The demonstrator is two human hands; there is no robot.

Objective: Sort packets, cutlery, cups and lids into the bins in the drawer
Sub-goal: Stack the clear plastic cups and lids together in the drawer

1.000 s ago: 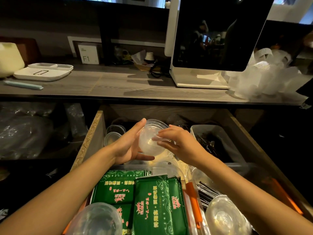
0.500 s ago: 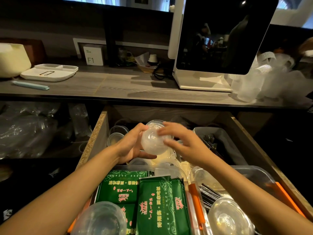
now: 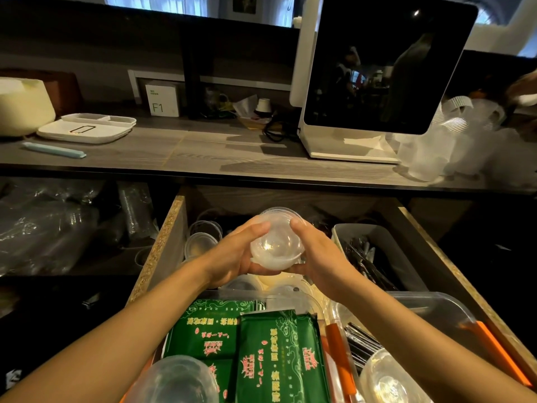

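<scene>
Head view, fingers: both sets curl round a clear cup (image 3: 277, 248), pressing it from either side.
Left hand (image 3: 235, 254): cups the near-left wall, thumb up at the rim.
Right hand (image 3: 316, 257): wraps the right wall, fingertips over the top.
Cup: held in the air above the middle of the drawer (image 3: 171, 242), tilted with its base toward the camera; whether it is one cup or a nested pair, I cannot tell.
Below: more clear cups (image 3: 203, 242) at back left, a grey bin of cutlery (image 3: 374, 257) at right, green packets (image 3: 247, 344) nearest.
Risk: thin, slick plastic may buckle or pop out if squeezed hard, and could drop among the packets.
Surface: grey wood-grain counter (image 3: 203, 158) above the drawer, with a screen (image 3: 377, 65) and white scale (image 3: 87, 130).
Room: dim, with windows behind.
</scene>
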